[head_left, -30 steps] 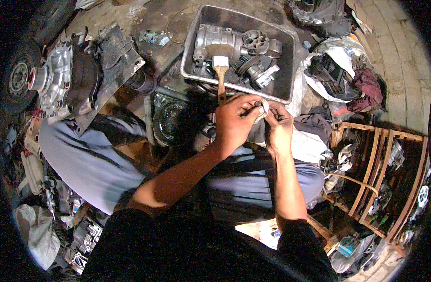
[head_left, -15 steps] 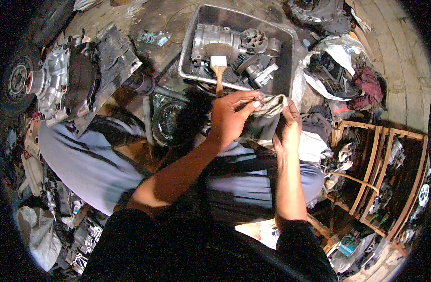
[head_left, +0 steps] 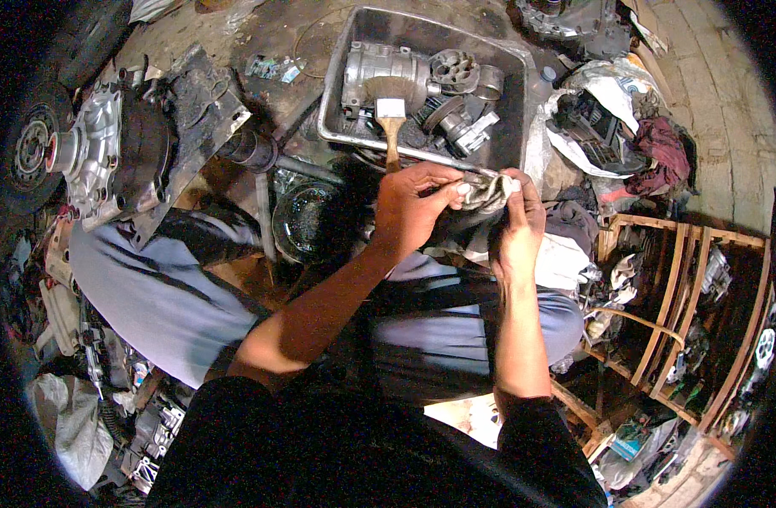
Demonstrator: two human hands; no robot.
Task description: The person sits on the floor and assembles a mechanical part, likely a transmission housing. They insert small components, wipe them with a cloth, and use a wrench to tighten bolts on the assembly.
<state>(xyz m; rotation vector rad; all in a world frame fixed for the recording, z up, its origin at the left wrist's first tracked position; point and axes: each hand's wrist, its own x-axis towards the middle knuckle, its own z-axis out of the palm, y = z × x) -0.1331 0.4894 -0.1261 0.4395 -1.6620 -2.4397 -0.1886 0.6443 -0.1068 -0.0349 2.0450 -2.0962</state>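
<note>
The person sits low, with a black shirt at the very bottom and grey-blue trousers spread to both sides. Both bare arms reach forward over the lap. The left hand [head_left: 413, 207] and the right hand [head_left: 517, 222] meet close together, and both are closed tight on a rag [head_left: 488, 191]. The rag is soft, crumpled and dirty grey, and it sits between the two hands, just in front of the tray. If something is wrapped inside the rag, I cannot see it. Just left of the hands sits a round dark bowl [head_left: 307, 222], shiny and greasy, partly in shadow. Further out is a metal tray [head_left: 337, 93], a dull grey box with bent walls. In it lies a brush [head_left: 390, 114] with a wooden handle and pale bristles, leaning on a ribbed silver motor part [head_left: 378, 68]. Round metal pieces with holes lie beside it, too jumbled to tell apart. Far left is a big lumpy silver casting [head_left: 96, 152] with a black round piece on it. To the right stands a wooden rack [head_left: 667, 288] with curved slats; the things inside are dark and hard to make out. A red cloth [head_left: 659, 148] lies beyond it. The edges of the view fade to black.
</note>
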